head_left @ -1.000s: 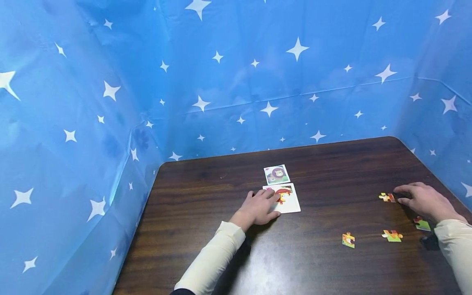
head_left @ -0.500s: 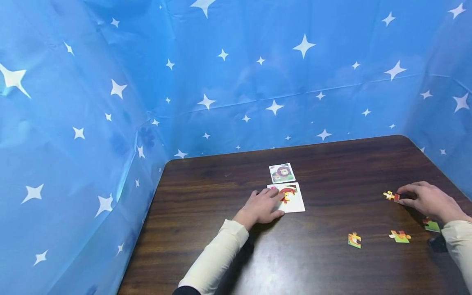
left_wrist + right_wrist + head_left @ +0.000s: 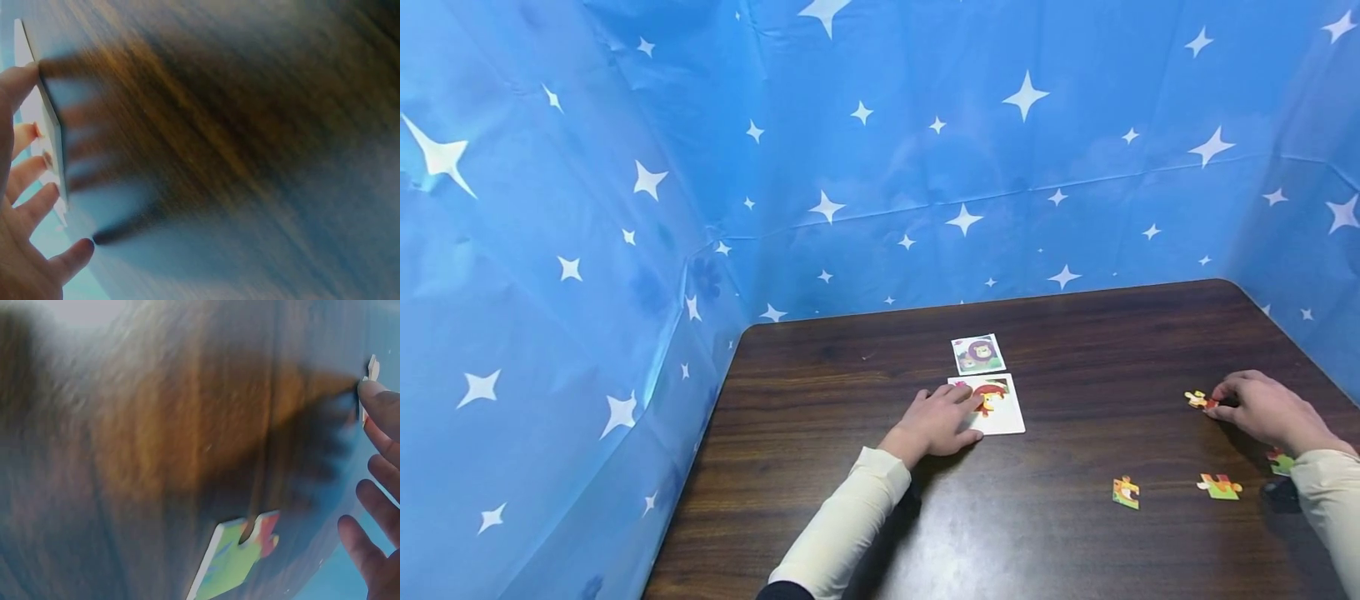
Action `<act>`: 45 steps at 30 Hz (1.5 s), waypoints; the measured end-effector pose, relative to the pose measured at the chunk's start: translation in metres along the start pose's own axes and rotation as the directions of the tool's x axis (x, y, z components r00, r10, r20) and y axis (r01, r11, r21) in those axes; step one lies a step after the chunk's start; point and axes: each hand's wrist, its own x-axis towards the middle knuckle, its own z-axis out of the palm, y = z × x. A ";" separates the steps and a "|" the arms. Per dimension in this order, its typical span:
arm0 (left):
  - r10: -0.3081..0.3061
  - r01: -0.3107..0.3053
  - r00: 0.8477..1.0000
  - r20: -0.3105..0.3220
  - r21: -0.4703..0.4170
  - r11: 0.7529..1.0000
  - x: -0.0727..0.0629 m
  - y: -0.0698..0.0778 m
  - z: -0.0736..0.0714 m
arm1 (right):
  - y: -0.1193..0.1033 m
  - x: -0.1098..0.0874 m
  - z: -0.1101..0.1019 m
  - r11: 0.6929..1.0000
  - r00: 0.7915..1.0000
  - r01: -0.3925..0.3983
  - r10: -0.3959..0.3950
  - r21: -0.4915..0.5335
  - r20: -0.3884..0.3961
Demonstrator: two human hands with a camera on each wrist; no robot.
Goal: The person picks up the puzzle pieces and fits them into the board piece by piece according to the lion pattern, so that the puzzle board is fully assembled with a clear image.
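My left hand [image 3: 936, 421] rests with fingers spread on a white puzzle board [image 3: 1003, 417] bearing a partial lion picture. In the left wrist view its fingertips [image 3: 47, 194] lie on the board [image 3: 53, 137], with one finger touching the table. Far to the right, my right hand [image 3: 1266, 408] pinches a yellow and red puzzle piece [image 3: 1197, 400] between thumb and index finger. The right wrist view shows that piece [image 3: 373, 369] edge-on at the thumb; the other fingers extend freely. A green and red puzzle piece [image 3: 234, 556] lies below this hand, partly hidden by the wrist in the head view.
A small lion picture card [image 3: 979, 355] lies just behind the board. Two loose puzzle pieces, an orange one [image 3: 1125, 493] and a green and orange one [image 3: 1221, 487], lie nearer on the brown wooden table [image 3: 820, 375]. A blue star-patterned curtain [image 3: 880, 167] surrounds the table's back and sides.
The right thumb and index finger have closed in on the yellow and red piece. The left hand keeps its place on the board. The head view has shifted slightly.
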 end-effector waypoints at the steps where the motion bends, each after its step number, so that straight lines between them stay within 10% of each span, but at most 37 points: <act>1: 0.001 -0.001 1.000 0.001 -0.002 1.000 0.000 0.000 0.000 | -0.001 0.000 0.001 1.000 1.000 -0.002 0.002 0.003 -0.002; 20: -0.004 0.002 0.998 -0.062 -0.041 0.999 -0.003 0.005 0.001 | -0.093 0.016 0.017 0.976 0.988 0.120 -0.098 0.183 -0.122; 45: -0.039 0.036 0.996 -0.074 -0.044 0.998 -0.008 0.018 0.003 | -0.212 0.055 0.042 0.934 0.940 0.340 -0.339 0.109 -0.026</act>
